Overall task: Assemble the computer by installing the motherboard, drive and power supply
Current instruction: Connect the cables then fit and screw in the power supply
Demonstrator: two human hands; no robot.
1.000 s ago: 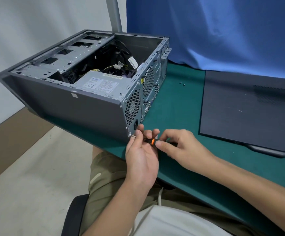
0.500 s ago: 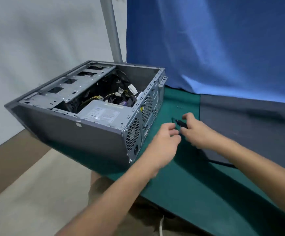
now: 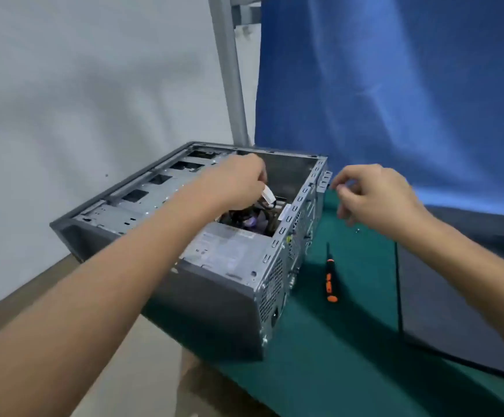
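I see the computer case point(image 3: 214, 299) lying on its side at the near left corner of the green tabletop point(image 3: 344, 350), open face up, part of it overhanging the edge. The power supply point(image 3: 225, 249) sits inside the case at its near rear corner, its labelled face up, against the perforated rear panel. Beyond it, deeper in the case, lies a tangle of cables point(image 3: 250, 216).

My left hand point(image 3: 235, 182) reaches into the case above those cables, fingers curled around what looks like a white connector point(image 3: 268, 195); I judge it held, though the grip itself is partly hidden. My right hand point(image 3: 374, 197) hovers just outside the far rear corner of the case, fingers point(image 3: 339, 183) loosely pinched near the slot covers; whether they hold anything I cannot tell.

The screwdriver point(image 3: 330, 281) lies on the tabletop just right of the rear panel, and a small screw point(image 3: 357, 231) lies farther back. The dark side panel point(image 3: 467, 296) rests flat, well right of the case.

The cables should be soft and springy, the connector light and stiff; I would grip its plastic body, not the wires, and keep clear of the sheet-metal edges, which are probably sharp. The case itself is likely heavy, so shifting it needs both hands.
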